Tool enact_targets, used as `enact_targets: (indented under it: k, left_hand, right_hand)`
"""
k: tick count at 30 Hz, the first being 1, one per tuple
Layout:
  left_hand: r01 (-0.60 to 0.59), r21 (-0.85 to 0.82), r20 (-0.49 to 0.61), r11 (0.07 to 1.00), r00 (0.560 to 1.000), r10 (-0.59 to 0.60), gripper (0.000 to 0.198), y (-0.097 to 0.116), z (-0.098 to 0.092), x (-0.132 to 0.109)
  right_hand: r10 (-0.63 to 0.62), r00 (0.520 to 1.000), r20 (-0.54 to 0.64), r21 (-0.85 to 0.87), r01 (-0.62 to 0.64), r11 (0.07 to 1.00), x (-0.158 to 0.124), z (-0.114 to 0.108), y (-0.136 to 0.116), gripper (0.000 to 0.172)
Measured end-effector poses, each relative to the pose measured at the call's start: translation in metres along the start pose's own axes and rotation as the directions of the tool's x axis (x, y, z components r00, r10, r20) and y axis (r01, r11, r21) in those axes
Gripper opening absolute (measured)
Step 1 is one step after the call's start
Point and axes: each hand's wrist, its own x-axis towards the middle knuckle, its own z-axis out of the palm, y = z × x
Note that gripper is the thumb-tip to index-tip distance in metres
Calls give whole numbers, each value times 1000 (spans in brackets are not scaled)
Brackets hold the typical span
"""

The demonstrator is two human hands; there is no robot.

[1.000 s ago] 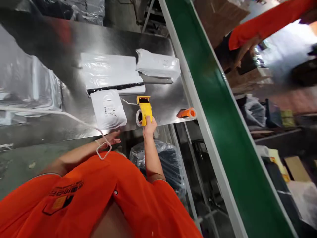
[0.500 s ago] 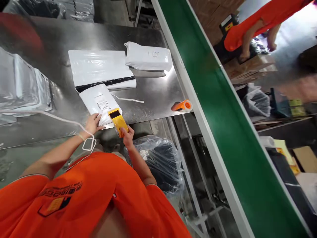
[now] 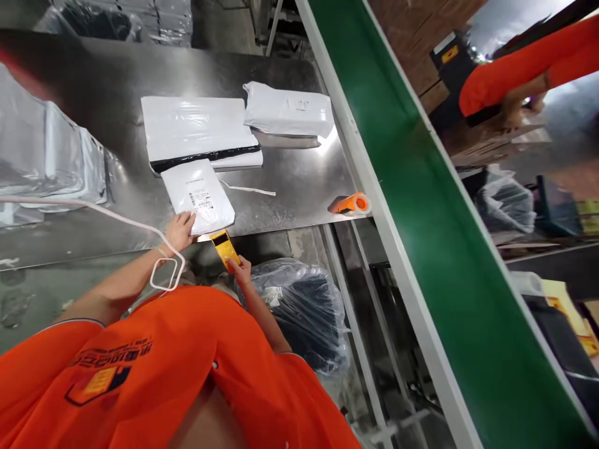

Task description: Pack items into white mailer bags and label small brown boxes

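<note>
A white poly mailer [image 3: 218, 209] with a printed barcode label lies at the table's front edge, partly over a larger white mailer bag with a black strip [image 3: 194, 128]. My left hand [image 3: 180, 232] grips its lower left corner, fingers on top. In my right hand [image 3: 241, 269] is a yellow handheld scanner [image 3: 225, 248] with a dark window, held just in front of the parcel's near edge and apart from my left hand. Farther right lies another wrapped white parcel [image 3: 290, 112].
Stacked white mailers [image 3: 70, 149] stand on the left of the metal table [image 3: 299, 193]. An orange roll [image 3: 353, 203] lies near the green conveyor belt [image 3: 421, 206]. Below is a plastic-lined bin [image 3: 304, 305]. A white cord [image 3: 116, 221] crosses my left forearm. A co-worker's orange sleeve [image 3: 510, 68] shows beyond the belt.
My right hand has drawn the yellow scanner back toward me, off the parcel's near edge. My left hand stays at the parcel's corner. The co-worker's arms have shifted, and the view has moved slightly.
</note>
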Motion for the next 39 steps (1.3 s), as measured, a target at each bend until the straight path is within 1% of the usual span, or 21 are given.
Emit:
enact_targets:
  k: [3,6,9,11,14,15,17,19,21,23,25,28,30,32,33,34,35,36,37,38,39]
  left_hand:
    - [-8,1,19,1000,1000,8,66,3,-2,0]
    - [-10,5,20,1000,1000,10,57,10,0,-6]
    - [14,21,32,1000,999,-15,59,22,0,-16]
    - [47,61,19,997,999,-48,62,34,-4,-18]
    - [66,93,-41,993,997,-62,62,59,-12,-7]
    - [72,92,-41,993,997,-69,64,68,-14,0]
    - [112,97,-1,989,994,-112,66,84,-13,13]
    - [168,100,43,981,984,-173,58,92,-10,26]
    - [204,48,50,978,977,-206,41,91,-7,39]
    - [235,-63,50,970,971,-232,24,83,-6,51]
    - [264,-154,50,952,964,-260,13,73,-10,61]
    - [266,-208,31,941,964,-265,20,66,-19,63]
    - [237,-250,-18,939,968,-250,30,66,-24,48]
    - [211,-281,-70,936,968,-239,42,67,-26,23]
    - [243,-342,-87,908,954,-288,51,67,-25,10]
    - [315,-445,-86,838,917,-390,66,66,-24,-2]
    - [400,-561,-52,725,857,-513,85,65,-23,-12]
    - [473,-670,16,573,780,-625,103,64,-21,-18]
    - [518,-750,105,411,707,-699,114,63,-19,-20]
    - [541,-797,206,268,661,-722,117,62,-16,-19]
    - [552,-819,299,159,646,-702,113,61,-14,-16]
  right_hand:
    - [-9,1000,-9,13,9,1000,6,6,5,66]
    - [-18,1000,-21,37,19,999,7,5,11,67]
    - [-10,999,-30,63,12,998,1,-4,17,70]
    - [-4,1000,-20,91,6,996,-2,-9,20,71]
    - [6,1000,-6,132,-5,991,-2,-11,20,71]
    - [8,1000,-10,136,-6,991,-2,-11,20,72]
    - [4,1000,-22,136,-1,991,-1,-9,18,74]
    - [-6,1000,-28,138,10,990,-2,-9,17,75]
    - [-11,1000,-11,149,13,989,-3,-10,17,75]
    - [-14,1000,-1,153,14,988,-4,-12,18,76]
    - [-17,1000,2,151,17,988,-3,-14,19,78]
    - [-13,1000,6,157,12,988,-2,-16,20,78]
    - [-7,1000,15,163,4,987,-2,-16,20,75]
    - [-3,1000,24,164,-1,986,-1,-15,19,73]
    - [-3,1000,19,163,-1,987,-1,-14,19,73]
    - [-3,1000,13,160,1,987,-1,-14,18,72]
    - [-3,1000,9,155,1,988,-1,-14,19,72]
    - [-5,1000,8,150,3,989,-1,-14,19,71]
    - [-7,1000,11,146,6,989,-1,-15,20,70]
    - [-11,1000,18,144,9,990,-2,-16,21,68]
    - [-14,1000,27,142,10,990,-3,-17,22,68]
